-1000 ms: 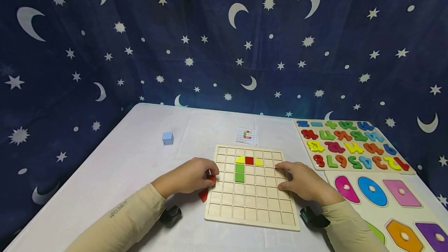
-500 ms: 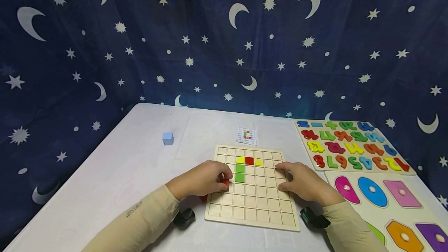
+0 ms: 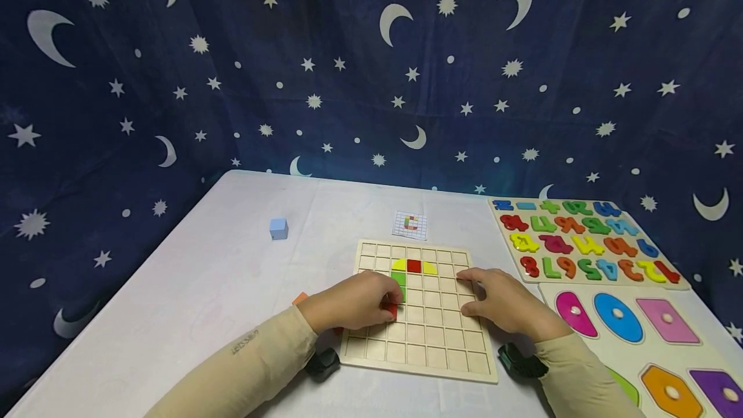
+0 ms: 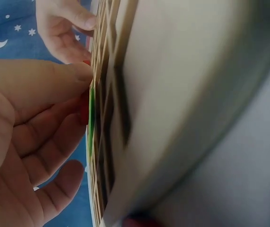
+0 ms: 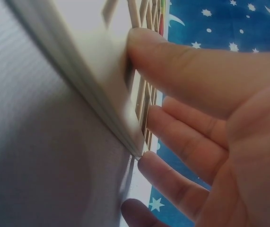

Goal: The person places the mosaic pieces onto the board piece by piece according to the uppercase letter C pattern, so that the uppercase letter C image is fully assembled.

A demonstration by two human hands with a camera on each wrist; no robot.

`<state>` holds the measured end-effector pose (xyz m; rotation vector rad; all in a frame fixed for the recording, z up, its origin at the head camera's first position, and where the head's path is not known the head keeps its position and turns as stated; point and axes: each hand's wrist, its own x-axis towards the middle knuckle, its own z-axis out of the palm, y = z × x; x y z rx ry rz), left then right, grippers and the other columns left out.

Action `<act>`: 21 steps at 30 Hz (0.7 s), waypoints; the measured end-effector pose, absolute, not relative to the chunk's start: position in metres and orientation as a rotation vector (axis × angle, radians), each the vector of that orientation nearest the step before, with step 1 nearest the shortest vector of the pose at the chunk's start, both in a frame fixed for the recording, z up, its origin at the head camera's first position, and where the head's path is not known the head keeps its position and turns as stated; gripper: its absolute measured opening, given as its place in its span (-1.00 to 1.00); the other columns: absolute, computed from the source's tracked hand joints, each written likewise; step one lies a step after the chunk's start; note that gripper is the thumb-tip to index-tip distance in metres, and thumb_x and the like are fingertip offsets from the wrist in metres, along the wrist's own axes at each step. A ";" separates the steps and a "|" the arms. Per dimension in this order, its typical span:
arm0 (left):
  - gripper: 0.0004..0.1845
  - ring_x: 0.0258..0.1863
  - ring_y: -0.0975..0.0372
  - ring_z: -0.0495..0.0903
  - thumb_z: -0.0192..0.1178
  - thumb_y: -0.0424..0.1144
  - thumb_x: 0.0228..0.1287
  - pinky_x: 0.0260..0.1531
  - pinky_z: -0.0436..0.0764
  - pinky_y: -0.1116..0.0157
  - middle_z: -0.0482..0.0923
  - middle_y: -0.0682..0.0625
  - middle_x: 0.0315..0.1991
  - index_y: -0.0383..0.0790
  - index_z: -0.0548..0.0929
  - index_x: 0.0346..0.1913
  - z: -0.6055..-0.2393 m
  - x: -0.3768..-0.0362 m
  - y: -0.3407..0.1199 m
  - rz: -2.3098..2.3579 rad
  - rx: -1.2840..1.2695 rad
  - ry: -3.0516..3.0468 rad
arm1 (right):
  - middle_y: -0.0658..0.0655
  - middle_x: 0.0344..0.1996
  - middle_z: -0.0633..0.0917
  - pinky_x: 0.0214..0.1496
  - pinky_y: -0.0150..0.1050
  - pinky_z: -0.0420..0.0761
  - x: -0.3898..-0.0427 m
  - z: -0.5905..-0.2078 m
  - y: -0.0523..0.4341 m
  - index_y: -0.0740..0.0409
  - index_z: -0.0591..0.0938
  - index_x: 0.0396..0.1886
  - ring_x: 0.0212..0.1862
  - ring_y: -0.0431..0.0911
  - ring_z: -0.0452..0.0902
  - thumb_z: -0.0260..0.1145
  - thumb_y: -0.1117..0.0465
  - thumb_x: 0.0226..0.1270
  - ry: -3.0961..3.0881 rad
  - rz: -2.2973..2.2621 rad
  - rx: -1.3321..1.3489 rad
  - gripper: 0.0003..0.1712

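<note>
Low over the wooden grid board [image 3: 426, 357], my left hand [image 3: 362, 302] pinches a small red tile [image 3: 392, 309] by its fingertips, just below the column of green tiles [image 3: 398, 278]. The fingers partly cover the tile, so its full shape is hidden. A red square tile [image 3: 414, 266] sits in the board between two yellow rounded tiles [image 3: 429, 268]. My right hand [image 3: 502, 298] rests on the board's right edge. In the right wrist view its thumb [image 5: 149, 42] touches the board's face and the fingers spread loosely along the rim.
An orange piece [image 3: 300, 298] shows beside my left wrist. A patterned grid card [image 3: 409, 225] lies behind the board, and a blue cube [image 3: 278, 229] stands back left. To the right are a number puzzle [image 3: 580, 244] and a shape puzzle [image 3: 609, 353].
My left hand has moved right across the board with the red tile, from the left edge to under the green column. The orange piece came into view. My right hand has stayed put.
</note>
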<state>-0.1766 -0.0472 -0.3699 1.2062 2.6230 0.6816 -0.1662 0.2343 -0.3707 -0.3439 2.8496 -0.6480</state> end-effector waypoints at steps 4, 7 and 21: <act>-0.87 -0.37 0.39 0.44 0.41 -0.35 0.21 -0.25 0.47 0.48 0.54 0.20 -0.37 -0.15 0.69 -0.22 -0.372 -0.177 -0.043 0.659 1.199 2.633 | 0.30 0.20 0.57 0.26 0.30 0.34 -0.166 -0.370 0.235 0.18 0.55 0.30 0.26 0.28 0.40 0.57 0.10 0.12 2.849 -0.647 -0.354 -0.27; -0.87 -0.36 0.40 0.44 0.41 -0.36 0.21 -0.24 0.47 0.48 0.55 0.20 -0.35 -0.15 0.69 -0.21 -0.372 -0.177 -0.041 0.638 1.206 2.646 | 0.30 0.20 0.57 0.25 0.30 0.34 -0.167 -0.371 0.235 0.18 0.55 0.29 0.25 0.28 0.40 0.57 0.09 0.12 2.849 -0.647 -0.355 -0.26; -0.82 -0.30 0.35 0.45 0.41 -0.36 0.20 -0.12 0.48 0.41 0.59 0.18 -0.27 -0.14 0.69 -0.16 -0.370 -0.179 -0.040 0.621 1.167 2.667 | 0.29 0.19 0.57 0.25 0.30 0.36 -0.166 -0.370 0.234 0.17 0.55 0.30 0.24 0.26 0.42 0.58 0.09 0.10 2.843 -0.654 -0.344 -0.25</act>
